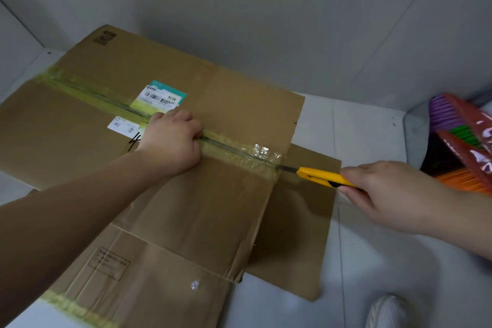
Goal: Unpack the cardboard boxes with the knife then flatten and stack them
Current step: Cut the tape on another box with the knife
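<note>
A large brown cardboard box (pixel 234 104) lies flat on the floor, with a yellowish taped seam (pixel 239 148) running from upper left to lower right and shipping labels (pixel 162 97) near its middle. My left hand (pixel 173 141) presses down on the seam, fingers curled. My right hand (pixel 391 192) grips a yellow utility knife (pixel 322 176), whose blade touches the seam's right end at the box edge. Another flattened cardboard box (pixel 300 224) lies underneath, sticking out at the right and front.
The floor (pixel 372 261) is pale tile, with grey walls behind. Colourful brooms in plastic wrap (pixel 463 141) lean at the right. A shoe tip (pixel 386 311) shows at the bottom right.
</note>
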Demonstrator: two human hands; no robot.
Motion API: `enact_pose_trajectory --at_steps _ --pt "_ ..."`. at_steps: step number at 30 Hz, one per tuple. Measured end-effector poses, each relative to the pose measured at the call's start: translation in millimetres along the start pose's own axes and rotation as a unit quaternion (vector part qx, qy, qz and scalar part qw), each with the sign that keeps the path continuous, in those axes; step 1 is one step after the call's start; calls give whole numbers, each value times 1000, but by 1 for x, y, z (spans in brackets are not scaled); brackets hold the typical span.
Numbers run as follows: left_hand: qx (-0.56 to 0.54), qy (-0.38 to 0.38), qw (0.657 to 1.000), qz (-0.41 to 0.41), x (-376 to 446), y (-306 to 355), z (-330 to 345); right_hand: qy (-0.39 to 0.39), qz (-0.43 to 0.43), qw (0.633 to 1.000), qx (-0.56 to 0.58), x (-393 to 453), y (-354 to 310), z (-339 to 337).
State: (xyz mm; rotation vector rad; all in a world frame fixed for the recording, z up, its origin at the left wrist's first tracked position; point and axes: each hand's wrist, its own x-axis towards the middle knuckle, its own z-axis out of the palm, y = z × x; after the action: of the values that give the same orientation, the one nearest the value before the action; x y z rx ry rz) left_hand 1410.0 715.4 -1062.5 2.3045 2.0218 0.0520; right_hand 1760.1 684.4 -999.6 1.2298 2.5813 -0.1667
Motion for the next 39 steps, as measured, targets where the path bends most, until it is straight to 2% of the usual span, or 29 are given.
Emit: enact_pose_trajectory --at_steps 9,15,21,25,29,32,35,37,39 --pt "1 3 1000 -9 0 3 0 -2 15 1000 6 -16 9 -2" --pt "46 41 998 26 0 8 -5 98 102 981 130 4 19 -7" --pt "17 98 994 39 7 37 -25 118 155 975 109 51 15 -7" --pt "-49 117 989 77 12 47 -46 122 138 980 77 62 17 -12" --pt "-54 110 977 173 20 66 -60 80 70 992 68 63 16 -15" --pt "-45 83 985 147 31 66 -62 -6 47 993 104 65 21 -19" --pt "-58 54 990 113 43 67 -55 -95 88 971 203 69 31 -25" --pt "-58 45 990 121 59 81 -50 -62 122 961 242 75 44 -21" --pt "-64 45 989 122 80 107 -45 35 180 950 254 85 59 -13"
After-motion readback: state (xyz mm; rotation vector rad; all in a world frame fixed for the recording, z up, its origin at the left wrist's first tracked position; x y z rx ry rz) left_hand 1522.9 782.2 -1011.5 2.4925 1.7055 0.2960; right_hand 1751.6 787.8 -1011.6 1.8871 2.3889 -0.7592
